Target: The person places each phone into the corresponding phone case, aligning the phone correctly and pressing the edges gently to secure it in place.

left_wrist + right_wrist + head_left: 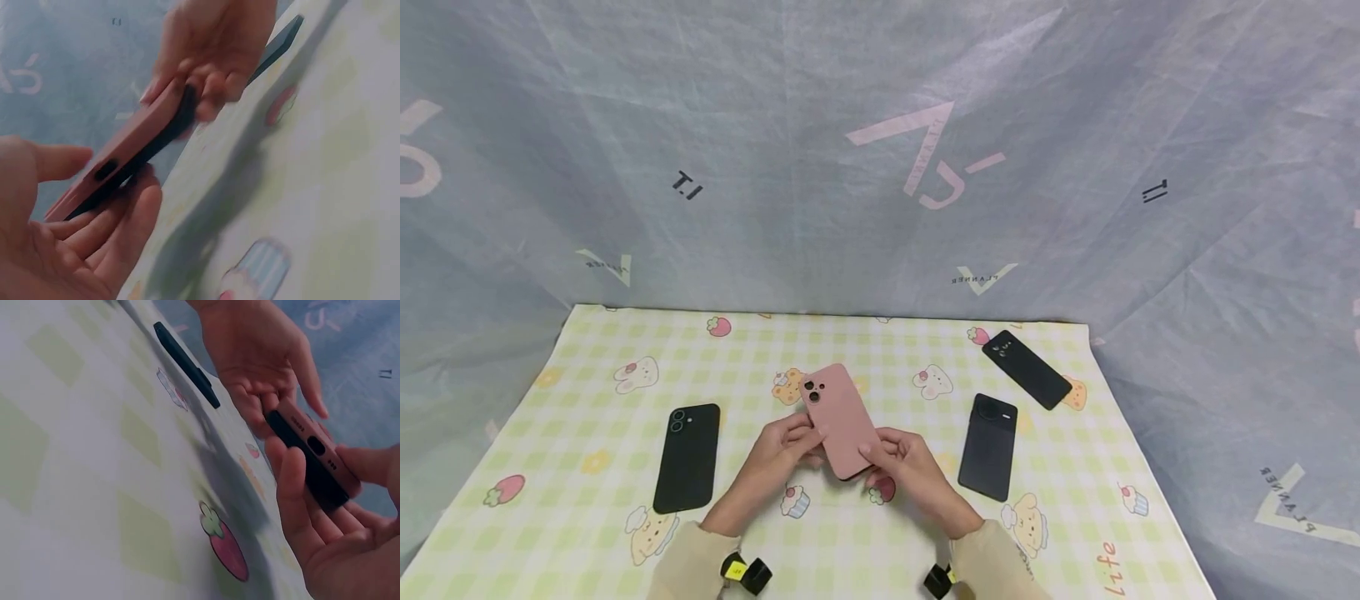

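Note:
A phone in a pink case (840, 419), its back with the camera holes facing up, is held just above the table between both hands. My left hand (808, 437) supports its left edge, fingers underneath and thumb on top. My right hand (876, 458) grips the near right corner. In the left wrist view the pink case (128, 153) shows a dark phone edge beneath it, with my left fingers (125, 219) under it. In the right wrist view my right fingers (290, 487) curl round the end of the phone (312, 456).
Three black phones lie on the checked cartoon mat (587, 350): one at the left (687, 457), one right of my hands (988, 446), one at the far right (1026, 357). Grey printed cloth (880, 167) hangs behind and round the table.

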The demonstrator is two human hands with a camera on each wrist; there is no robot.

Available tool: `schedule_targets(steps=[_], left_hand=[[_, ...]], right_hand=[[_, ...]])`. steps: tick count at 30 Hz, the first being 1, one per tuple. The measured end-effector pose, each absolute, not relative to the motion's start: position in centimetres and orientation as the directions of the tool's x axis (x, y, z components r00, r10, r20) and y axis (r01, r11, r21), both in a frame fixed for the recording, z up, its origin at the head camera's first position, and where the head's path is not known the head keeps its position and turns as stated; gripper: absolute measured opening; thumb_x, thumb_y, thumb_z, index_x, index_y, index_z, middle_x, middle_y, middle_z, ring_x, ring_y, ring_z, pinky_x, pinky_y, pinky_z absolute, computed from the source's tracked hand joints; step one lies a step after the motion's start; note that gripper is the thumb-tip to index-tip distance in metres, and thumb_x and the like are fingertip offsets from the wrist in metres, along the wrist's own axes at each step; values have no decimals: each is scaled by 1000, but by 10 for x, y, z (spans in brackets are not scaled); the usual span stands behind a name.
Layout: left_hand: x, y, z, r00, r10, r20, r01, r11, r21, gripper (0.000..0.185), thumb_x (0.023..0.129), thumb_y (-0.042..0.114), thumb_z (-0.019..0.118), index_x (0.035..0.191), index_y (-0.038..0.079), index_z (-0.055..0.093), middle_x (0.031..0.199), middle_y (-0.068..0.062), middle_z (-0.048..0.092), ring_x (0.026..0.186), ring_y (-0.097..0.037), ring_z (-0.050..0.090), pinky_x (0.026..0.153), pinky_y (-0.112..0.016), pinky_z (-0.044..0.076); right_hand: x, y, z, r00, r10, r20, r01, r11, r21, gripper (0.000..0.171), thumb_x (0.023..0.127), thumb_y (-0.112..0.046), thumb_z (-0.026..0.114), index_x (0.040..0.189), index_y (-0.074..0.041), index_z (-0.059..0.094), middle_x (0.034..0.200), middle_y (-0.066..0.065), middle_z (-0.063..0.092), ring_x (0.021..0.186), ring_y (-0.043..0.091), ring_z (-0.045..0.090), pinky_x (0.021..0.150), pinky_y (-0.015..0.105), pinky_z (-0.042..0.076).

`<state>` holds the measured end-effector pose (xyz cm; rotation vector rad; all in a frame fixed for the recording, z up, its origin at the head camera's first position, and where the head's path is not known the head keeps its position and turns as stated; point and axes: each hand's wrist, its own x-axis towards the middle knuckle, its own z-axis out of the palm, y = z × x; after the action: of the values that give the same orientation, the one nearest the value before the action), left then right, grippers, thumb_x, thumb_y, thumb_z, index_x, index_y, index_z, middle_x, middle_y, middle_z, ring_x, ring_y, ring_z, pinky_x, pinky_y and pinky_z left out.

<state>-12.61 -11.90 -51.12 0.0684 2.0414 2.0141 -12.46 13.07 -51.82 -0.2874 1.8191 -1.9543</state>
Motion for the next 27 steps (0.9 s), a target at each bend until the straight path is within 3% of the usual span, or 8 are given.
schedule_targets(steps=[6, 9, 16, 27], left_hand=[[-131, -135, -503, -978, 157, -139, -134, 41, 990, 44, 115, 31, 54, 126, -10, 67, 98, -17, 76, 83, -21, 76, 80, -40, 66], [-132, -141, -499, -977, 157, -146, -139, 55, 989, 49, 117, 33, 49, 119, -12, 69, 91, -16, 75, 77, -21, 75, 78, -39, 66], [-129, -150, -502, -964, 244, -109, -102, 43, 994, 45, 117, 23, 50, 132, -19, 62, 97, -20, 75, 77, -17, 75, 79, -40, 66], [-127, -148, -508, -969, 211, -130, -142, -47, 989, 44, 113, 22, 60, 136, -16, 61, 102, -18, 78, 82, -17, 77, 81, -38, 66]], right_hand=[[-128, 141, -519, -808, -567, -160, 181, 20, -983, 33, 110, -18, 65, 134, 4, 68, 98, 7, 81, 69, 13, 72, 61, 24, 57], [-129, 144, -519, -779, -604, -167, 173, 49, -984, 29, 109, -19, 66, 127, 3, 71, 94, 6, 81, 70, 14, 72, 64, 24, 57], [-129, 148, -516, -758, -629, -171, 179, 52, -982, 27, 108, -18, 67, 126, 2, 71, 95, 9, 80, 72, 16, 73, 66, 26, 59], [-132, 149, -516, -778, -607, -164, 198, 12, -980, 29, 110, -19, 65, 127, 5, 68, 89, 7, 76, 67, 15, 69, 65, 29, 60]])
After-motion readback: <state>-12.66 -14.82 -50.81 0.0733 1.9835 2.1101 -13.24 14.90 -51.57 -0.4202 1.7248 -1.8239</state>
